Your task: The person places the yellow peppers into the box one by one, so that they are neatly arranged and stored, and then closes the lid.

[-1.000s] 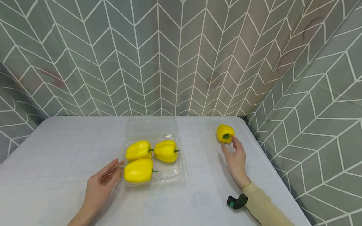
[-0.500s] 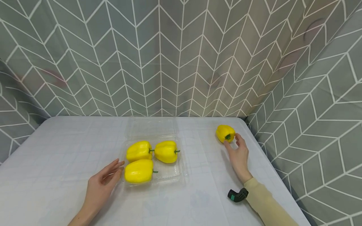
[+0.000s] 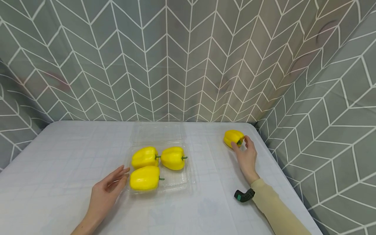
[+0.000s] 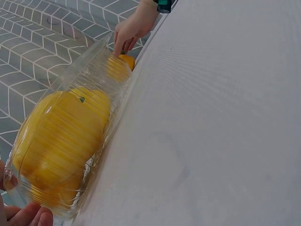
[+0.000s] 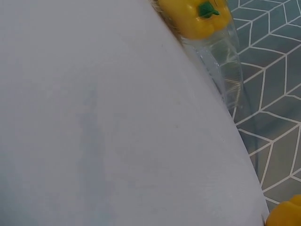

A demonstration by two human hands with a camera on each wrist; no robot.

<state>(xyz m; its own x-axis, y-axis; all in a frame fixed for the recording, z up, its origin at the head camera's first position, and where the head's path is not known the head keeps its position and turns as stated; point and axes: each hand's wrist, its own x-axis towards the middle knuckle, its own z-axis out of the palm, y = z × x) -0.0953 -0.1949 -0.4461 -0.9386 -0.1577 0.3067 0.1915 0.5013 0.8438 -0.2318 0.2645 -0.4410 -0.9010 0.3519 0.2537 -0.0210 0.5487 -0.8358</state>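
Note:
A yellow bell pepper (image 3: pixel 231 137) lies on its side near the table's far right corner. My right hand (image 3: pixel 247 160) holds it at its green stem end, the thumb on the near side and fingers on the right. Three more yellow bell peppers (image 3: pixel 144 178) lie inside a clear plastic container (image 3: pixel 176 180), their stems pointing right. My left hand (image 3: pixel 103 193) pinches that container's left edge with thumb and fingertips. In the left wrist view, fingertips (image 4: pixel 33 214) show at the container's end. The right wrist view catches only part of the far pepper (image 5: pixel 284 214), with almost none of the hand.
The container's clear lid (image 3: pixel 157 132) lies folded back toward the far table edge. A white cloth (image 3: pixel 205 202) covers the table. Grey curtains (image 3: pixel 182 58) with white lines hang behind and at the sides. A black device (image 3: pixel 244 195) sits at the right wrist.
My right hand has moved onto the lone pepper and taken hold of it. The pepper has turned so its stem points more to the right. My left hand has stayed put.

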